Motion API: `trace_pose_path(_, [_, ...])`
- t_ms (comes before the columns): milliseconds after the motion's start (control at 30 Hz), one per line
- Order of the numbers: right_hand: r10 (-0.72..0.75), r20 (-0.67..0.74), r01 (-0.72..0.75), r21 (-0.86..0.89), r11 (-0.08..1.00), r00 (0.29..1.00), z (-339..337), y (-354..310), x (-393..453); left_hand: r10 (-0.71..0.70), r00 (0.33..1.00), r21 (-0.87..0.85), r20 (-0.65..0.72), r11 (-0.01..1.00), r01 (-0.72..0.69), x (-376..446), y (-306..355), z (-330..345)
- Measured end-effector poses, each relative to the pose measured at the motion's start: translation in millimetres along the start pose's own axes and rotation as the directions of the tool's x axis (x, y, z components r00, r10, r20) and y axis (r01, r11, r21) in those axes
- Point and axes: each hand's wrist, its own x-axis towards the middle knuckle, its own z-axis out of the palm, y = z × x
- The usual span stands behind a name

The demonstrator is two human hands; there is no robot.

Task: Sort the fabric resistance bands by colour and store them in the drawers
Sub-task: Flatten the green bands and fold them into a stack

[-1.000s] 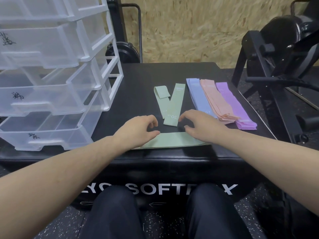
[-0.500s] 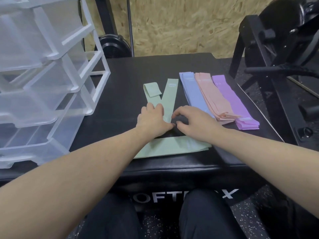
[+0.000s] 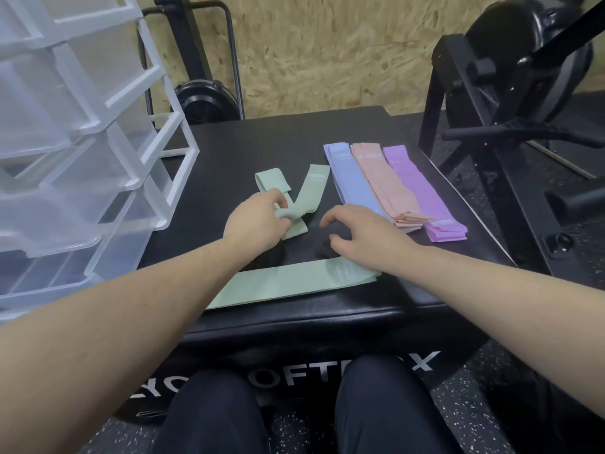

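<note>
Green bands [image 3: 296, 209] crossed, bunched in left hand [image 3: 253, 222]; third flat [image 3: 291, 283].

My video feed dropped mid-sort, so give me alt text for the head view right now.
The left hand grips two green bands on the black padded box, while the right hand hovers open over another green band lying flat. Blue, pink and purple stacks lie right; clear drawers stand left.
</note>
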Motion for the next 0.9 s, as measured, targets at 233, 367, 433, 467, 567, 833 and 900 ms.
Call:
trace_pose_path(233, [0.005,-0.001,-0.005,0.04,0.999,1.0,-14.0,-32.0,-5.8,0.166,0.982,-0.185,-0.096,0.966,-0.181,-26.3,4.5,-43.8])
trace_pose_path(367, [-0.024,-0.027,0.027,0.113,0.993,0.999,-16.3,-55.0,-8.8,0.274,0.96,-0.243,-0.056,0.929,-0.279,-49.7,3.6,-63.0])
trace_pose_path(433, [-0.038,-0.027,0.042,0.184,0.982,0.999,-16.5,-67.6,-10.1,0.341,0.939,-0.218,-0.053,0.913,-0.344,-59.6,3.1,-70.7])
trace_pose_path(467, [-0.048,-0.017,0.05,0.209,0.977,0.999,-16.4,-73.7,-11.1,0.37,0.927,-0.204,-0.057,0.905,-0.373,-64.1,3.2,-74.3])
trace_pose_path(567, [-0.085,0.003,0.082,0.217,0.973,0.996,-15.6,-88.1,-12.1,0.447,0.892,-0.179,-0.07,0.874,-0.452,-75.1,3.7,-85.6])
trace_pose_path(833, [-0.096,-0.093,0.108,0.126,0.986,0.991,-32.2,-126.9,-20.5,0.492,0.852,-0.159,-0.178,0.84,-0.518,-110.1,-5.3,-119.9])
trace_pose_path(900, [-0.107,-0.096,0.118,0.126,0.985,0.99,-34.2,-134.2,-24.3,0.498,0.843,-0.177,-0.203,0.828,-0.532,-117.6,-7.8,-126.3])
